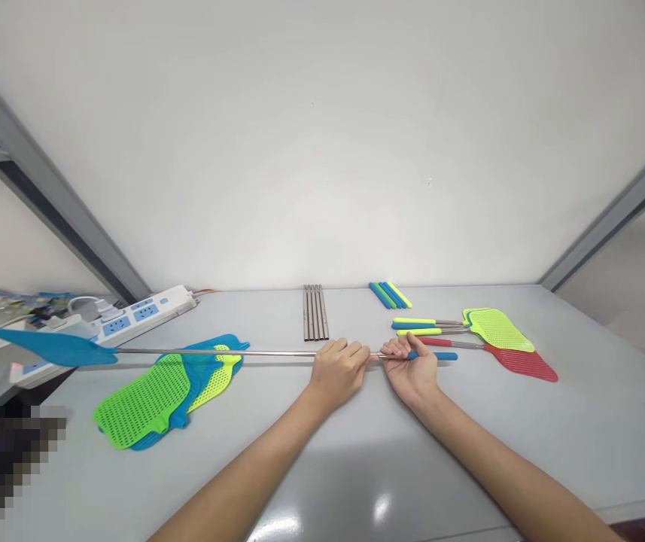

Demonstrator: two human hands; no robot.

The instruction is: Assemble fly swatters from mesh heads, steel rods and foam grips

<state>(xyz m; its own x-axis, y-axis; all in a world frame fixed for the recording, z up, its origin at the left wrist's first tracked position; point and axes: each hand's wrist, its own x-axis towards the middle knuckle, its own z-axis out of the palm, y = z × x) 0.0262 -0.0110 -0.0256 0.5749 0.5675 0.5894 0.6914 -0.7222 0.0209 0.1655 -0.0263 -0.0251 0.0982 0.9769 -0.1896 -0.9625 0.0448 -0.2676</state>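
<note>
A long fly swatter with an extended telescopic metal rod point(209, 352) lies level across my view, held in both hands above the table. Its blue paddle point(56, 348) points left, and its blue handle point(440, 356) sticks out at the right. My left hand point(340, 369) is wrapped over the rod near the middle. Palm up, my right hand point(412, 367) closes its fingers round the rod just by the handle. Below the rod at left lies a pile of loose swatter paddles, with a green one point(141, 403) on top of blue and yellow ones.
Several metal rods point(315, 312) lie side by side near the wall. Several blue, green and yellow handles point(390, 295) rest right of them. Whole swatters, including a yellow one point(500, 330) and a red one point(522, 363), are stacked at right. A white power strip point(147, 310) with plugs stands at left.
</note>
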